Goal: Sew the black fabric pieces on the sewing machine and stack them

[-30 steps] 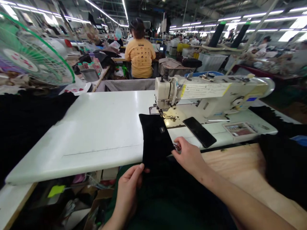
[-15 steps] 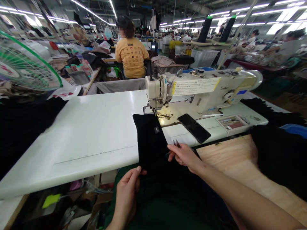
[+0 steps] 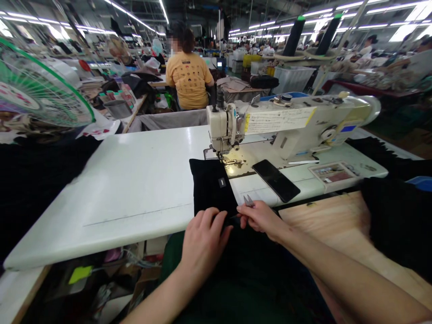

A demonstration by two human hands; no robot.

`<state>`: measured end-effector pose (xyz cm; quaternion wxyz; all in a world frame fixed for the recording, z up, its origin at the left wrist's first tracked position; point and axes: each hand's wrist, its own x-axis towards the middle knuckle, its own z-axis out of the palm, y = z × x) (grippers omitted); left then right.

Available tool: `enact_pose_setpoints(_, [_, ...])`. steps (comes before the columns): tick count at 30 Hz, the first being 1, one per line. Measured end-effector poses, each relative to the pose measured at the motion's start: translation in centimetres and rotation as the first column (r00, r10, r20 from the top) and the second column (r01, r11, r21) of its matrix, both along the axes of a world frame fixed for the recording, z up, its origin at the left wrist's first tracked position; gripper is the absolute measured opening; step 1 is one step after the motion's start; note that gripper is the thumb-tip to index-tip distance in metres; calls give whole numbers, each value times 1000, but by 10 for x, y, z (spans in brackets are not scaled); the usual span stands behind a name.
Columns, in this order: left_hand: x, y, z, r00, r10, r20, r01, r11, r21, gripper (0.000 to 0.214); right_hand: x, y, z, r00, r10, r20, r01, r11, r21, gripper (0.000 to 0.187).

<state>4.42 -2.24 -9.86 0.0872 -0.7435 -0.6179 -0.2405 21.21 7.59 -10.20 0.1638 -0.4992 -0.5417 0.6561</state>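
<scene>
A black cloth piece (image 3: 211,180) with a small label (image 3: 222,182) lies over the table's front edge, its far end beside the sewing machine's needle area. My left hand (image 3: 205,234) is closed over the near part of the cloth, fingers bent and thumb towards the right; the exact grip is partly hidden. Close beside it, my right hand (image 3: 258,217) pinches the cloth's right edge between thumb and finger. That same hand also holds small thread snips (image 3: 249,201), whose pointed blades stick up past the fingers.
A sewing machine (image 3: 286,121) stands behind the cloth on the white table (image 3: 141,180). A black phone (image 3: 276,180) lies right of the cloth. Dark fabric (image 3: 37,180) is heaped at left, near a green fan (image 3: 43,90). A person in yellow (image 3: 189,78) sits ahead.
My left hand has left the cloth's lower left corner and moved up and right, next to my right hand. The right hand stays at the cloth's right edge with the snips.
</scene>
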Motion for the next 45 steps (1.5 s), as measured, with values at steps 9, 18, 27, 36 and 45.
enact_pose_setpoints(9, [10, 31, -10, 986, -122, -111, 117, 992, -54, 18, 16, -2, -5, 992, 32, 125, -91, 859, 504, 20])
enact_pose_setpoints(18, [-7, 60, 19, 974, -205, -94, 180, 958, -224, 34, 23, 12, -8, 853, 125, 507, -518, 67, 853, 19])
enact_pose_setpoints(27, [-29, 87, 13, 948, -269, -168, 227, 946, -232, 37, 18, 13, -8, 837, 200, 509, -525, 34, 851, 23])
enact_pose_setpoints(36, [-47, 121, 14, 931, -292, -219, 248, 947, -206, 34, 3, 43, -5, 822, 213, 529, -558, 113, 822, 18])
enact_pose_setpoints(45, [-58, 140, 17, 926, -322, -195, 275, 932, -235, 34, -12, 67, -1, 781, 157, 604, -619, 71, 782, 17])
